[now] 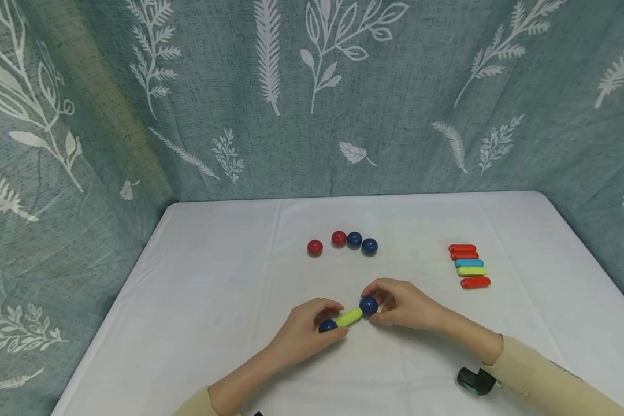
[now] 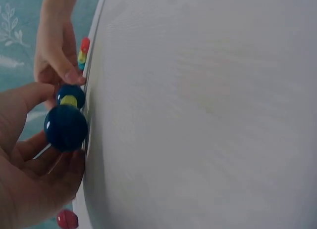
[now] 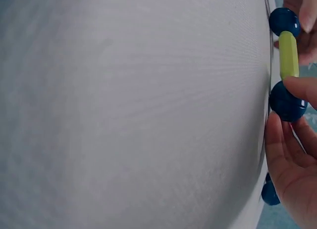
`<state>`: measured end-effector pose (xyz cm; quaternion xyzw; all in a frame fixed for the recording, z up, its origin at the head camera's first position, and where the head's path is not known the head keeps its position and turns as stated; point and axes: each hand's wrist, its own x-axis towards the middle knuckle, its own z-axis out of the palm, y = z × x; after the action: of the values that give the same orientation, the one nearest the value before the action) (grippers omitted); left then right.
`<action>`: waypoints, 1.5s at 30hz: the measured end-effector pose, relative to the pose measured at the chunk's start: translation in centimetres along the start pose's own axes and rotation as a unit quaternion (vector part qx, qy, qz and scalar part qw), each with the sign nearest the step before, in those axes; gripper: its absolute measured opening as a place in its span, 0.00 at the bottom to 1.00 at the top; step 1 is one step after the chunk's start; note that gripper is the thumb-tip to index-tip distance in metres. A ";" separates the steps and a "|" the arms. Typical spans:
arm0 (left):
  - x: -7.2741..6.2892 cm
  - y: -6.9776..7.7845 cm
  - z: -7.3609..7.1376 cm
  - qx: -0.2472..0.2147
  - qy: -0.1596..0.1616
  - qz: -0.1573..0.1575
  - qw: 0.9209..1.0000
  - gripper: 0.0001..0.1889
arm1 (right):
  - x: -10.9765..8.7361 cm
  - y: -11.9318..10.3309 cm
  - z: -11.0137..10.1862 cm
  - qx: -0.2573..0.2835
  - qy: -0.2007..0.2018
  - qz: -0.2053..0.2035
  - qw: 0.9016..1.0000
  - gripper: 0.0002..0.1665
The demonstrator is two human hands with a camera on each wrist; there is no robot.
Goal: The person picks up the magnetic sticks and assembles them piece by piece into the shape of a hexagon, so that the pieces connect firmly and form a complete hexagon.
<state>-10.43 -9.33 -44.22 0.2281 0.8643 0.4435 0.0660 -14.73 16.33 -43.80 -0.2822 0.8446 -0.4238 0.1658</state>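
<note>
Two blue balls are joined by a yellow-green rod [image 1: 349,317] near the front middle of the white table. My left hand [image 1: 308,329] has its thumb and fingers curled about the left blue ball [image 1: 327,326], also large in the left wrist view [image 2: 66,128]. With thumb and fingers my right hand [image 1: 408,306] pinches the right blue ball [image 1: 368,305]. In the right wrist view the rod [image 3: 288,55] runs between both balls, and the right thumb lies on the nearer ball [image 3: 287,103].
Behind the hands lie red balls [image 1: 315,248] and blue balls [image 1: 370,247]. A column of short rods, red, blue and yellow-green [image 1: 471,271], lies at the right. A black object [image 1: 476,381] is by the right sleeve. Patterned curtains [image 1: 301,144] border the table [image 1: 213,260].
</note>
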 end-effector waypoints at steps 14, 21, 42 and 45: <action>3.6 1.6 3.1 0.107 -0.033 0.033 0.993 0.26 | -1.5 1.2 -2.1 -0.024 0.045 0.010 0.999 0.17; 3.5 1.0 2.7 0.073 -0.047 0.028 0.996 0.22 | -3.1 3.0 -6.5 -0.121 0.213 0.040 0.969 0.12; 2.9 0.0 2.2 0.022 -0.048 0.023 0.998 0.21 | -3.5 7.0 -11.8 -0.144 0.230 0.190 0.943 0.18; 2.9 0.1 2.2 0.023 -0.047 0.022 0.998 0.21 | -2.9 6.9 -11.5 -0.152 0.214 0.180 0.948 0.17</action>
<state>-12.23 -6.38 -45.22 0.2693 0.8648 0.4138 0.0912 -20.77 28.56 -42.57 -0.0501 0.9514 -0.3036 0.0097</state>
